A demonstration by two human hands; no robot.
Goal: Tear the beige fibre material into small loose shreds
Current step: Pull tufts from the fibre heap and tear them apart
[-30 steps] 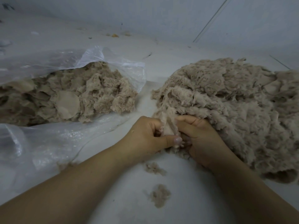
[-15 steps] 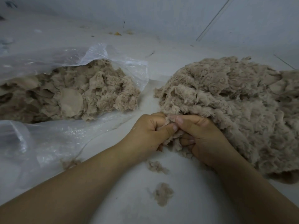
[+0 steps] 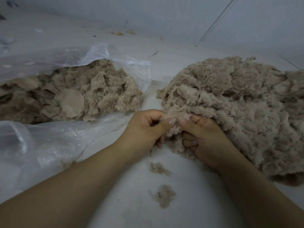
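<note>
You are pinching one tuft [image 3: 175, 129] at the loose pile's [image 3: 238, 104] near edge with left hand [image 3: 146, 129] and right hand [image 3: 204, 137]; pinching too thick risks a coarse clump.

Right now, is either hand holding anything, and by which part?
Both. The left hand and right hand pinch one clump of beige fibre at the near-left edge of the big loose pile.

Beige fibre heap [image 3: 238, 104], fluffy and matted, piled at right; near edge pinched up; two loose shreds [image 3: 162, 181] lying just before it
</note>
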